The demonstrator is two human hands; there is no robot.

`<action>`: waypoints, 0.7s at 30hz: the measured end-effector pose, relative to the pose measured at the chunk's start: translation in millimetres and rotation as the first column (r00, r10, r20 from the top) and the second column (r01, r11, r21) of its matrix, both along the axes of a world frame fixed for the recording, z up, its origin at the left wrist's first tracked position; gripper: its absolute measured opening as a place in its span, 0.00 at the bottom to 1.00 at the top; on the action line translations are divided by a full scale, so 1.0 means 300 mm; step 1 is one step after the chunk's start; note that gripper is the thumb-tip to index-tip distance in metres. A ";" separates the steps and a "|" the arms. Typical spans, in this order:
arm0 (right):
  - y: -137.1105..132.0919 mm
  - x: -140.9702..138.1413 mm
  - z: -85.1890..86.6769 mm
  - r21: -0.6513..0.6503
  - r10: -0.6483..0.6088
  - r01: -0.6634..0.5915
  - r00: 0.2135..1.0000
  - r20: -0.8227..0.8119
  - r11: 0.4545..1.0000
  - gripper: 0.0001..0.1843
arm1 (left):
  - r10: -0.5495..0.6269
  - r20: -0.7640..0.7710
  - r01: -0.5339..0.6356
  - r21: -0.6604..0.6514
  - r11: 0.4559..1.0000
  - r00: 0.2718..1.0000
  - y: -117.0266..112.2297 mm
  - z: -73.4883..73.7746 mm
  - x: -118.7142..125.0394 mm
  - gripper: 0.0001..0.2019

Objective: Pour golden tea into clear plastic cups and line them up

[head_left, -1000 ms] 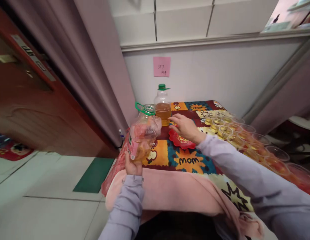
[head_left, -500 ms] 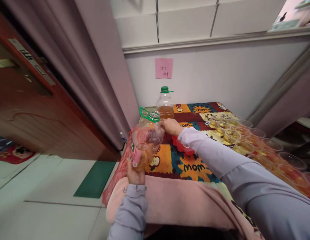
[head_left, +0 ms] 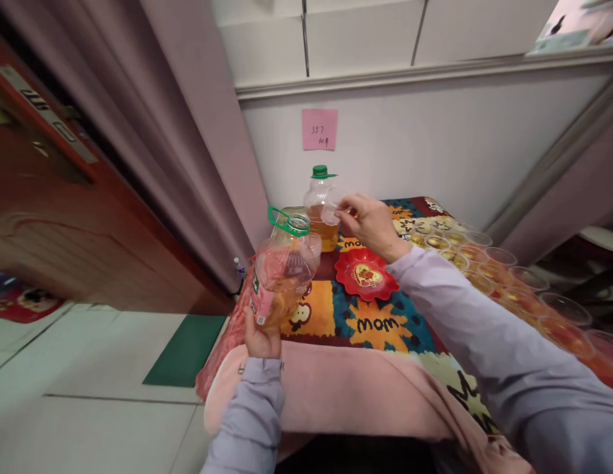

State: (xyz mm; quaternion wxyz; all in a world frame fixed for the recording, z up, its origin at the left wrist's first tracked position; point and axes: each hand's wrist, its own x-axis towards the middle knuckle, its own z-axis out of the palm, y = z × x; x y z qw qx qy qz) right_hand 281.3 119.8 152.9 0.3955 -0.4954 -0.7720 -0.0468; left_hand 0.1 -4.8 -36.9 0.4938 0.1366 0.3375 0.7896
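Observation:
My left hand (head_left: 261,340) grips the lower part of a large clear plastic bottle (head_left: 284,283). This bottle is uncapped, with a green ring handle (head_left: 281,222) at its neck, a pink label and amber liquid in its lower part. My right hand (head_left: 370,220) is raised over the table, its thumb and fingers pinched on a clear plastic cup (head_left: 330,212), seen faintly against what lies behind. Just behind the cup stands a second bottle (head_left: 320,197) with a green cap and amber liquid. A red scalloped plate (head_left: 349,288) lies below my right hand.
Many clear cups (head_left: 477,253) with yellowish liquid crowd the table's right side. A patterned cloth (head_left: 378,324) covers the table. Pink fabric (head_left: 355,388) lies along the near edge. A wooden door (head_left: 103,217) stands left, and a small bottle (head_left: 238,266) is beside the table.
My right hand has moved up and right, away from the open bottle, with the clear cup in its fingers. The red plate is now uncovered. My left hand still holds the bottle.

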 end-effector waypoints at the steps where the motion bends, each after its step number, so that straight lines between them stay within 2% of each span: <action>1: -0.039 0.049 -0.019 0.018 -0.022 0.022 1.000 -0.002 1.000 0.13 | -0.004 0.001 0.004 0.006 1.000 1.000 0.003 -0.001 0.001 0.24; 3: -0.116 0.134 -0.087 -0.017 -0.051 0.052 0.997 0.052 0.999 0.12 | -0.003 0.003 0.003 0.014 1.000 1.000 0.010 -0.005 0.000 0.24; 5: -0.177 0.193 -0.175 -0.126 -0.075 0.093 0.987 0.144 0.988 0.11 | 0.009 0.001 -0.009 0.019 1.000 1.000 0.018 -0.009 -0.003 0.24; 8: -0.213 0.226 -0.292 -0.265 -0.110 0.177 0.963 0.247 0.948 0.11 | 0.024 -0.011 -0.024 0.026 0.999 1.000 0.028 -0.012 -0.004 0.25; 10: -0.207 0.223 -0.337 -0.302 -0.114 0.203 0.951 0.288 0.931 0.12 | 0.028 -0.024 -0.027 0.028 0.999 0.999 0.032 -0.010 -0.004 0.27; 12: -0.193 0.214 -0.355 -0.323 -0.102 0.209 0.943 0.318 0.923 0.12 | 0.031 -0.039 -0.030 0.032 0.999 0.999 0.033 -0.008 -0.005 0.27; 15: -0.190 0.218 -0.350 -0.344 -0.084 0.206 0.938 0.337 0.916 0.11 | 0.036 -0.061 -0.034 0.035 0.999 0.997 0.033 -0.007 -0.012 0.26; 17: -0.211 0.234 -0.333 -0.320 -0.103 0.208 0.943 0.316 0.924 0.18 | 0.036 -0.071 -0.034 0.034 0.999 0.997 0.032 -0.007 -0.016 0.25; 19: -0.248 0.244 -0.310 -0.250 -0.150 0.196 0.969 0.194 0.948 0.28 | 0.038 -0.082 -0.036 0.034 0.999 0.996 0.032 -0.005 -0.015 0.25; 21: -0.288 0.226 -0.291 -0.187 -0.156 0.140 0.985 -0.077 0.972 0.33 | 0.047 -0.092 -0.044 0.038 0.998 0.995 0.031 0.001 -0.008 0.25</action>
